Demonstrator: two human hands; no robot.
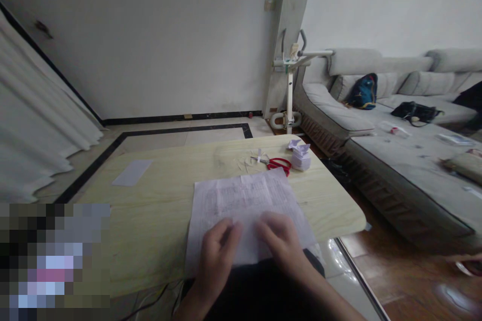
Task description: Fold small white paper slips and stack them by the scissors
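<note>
A large creased sheet of printed paper (241, 193) lies spread over the near edge of the table, its close side reaching my lap. Above its lower part are both my hands, a short gap between them. My left hand (218, 248) has its fingers curled inward, thumb towards the middle. Across from it, my right hand (280, 238) is bent in a similar way. Motion blurs the fingertips of both, so whether they pinch the sheet does not show. Beyond the paper's far edge lie red-handled scissors (278, 164), which the sheet's corner slightly overlaps.
Paper scraps (246, 163) lie beside the scissors. Folded white paper pieces (300, 158) stand at the table's far right. A white paper (132, 172) lies at the left of the pale wooden table (150, 225). A grey sofa (399, 160) stands to the right. A pixelated patch covers the lower left.
</note>
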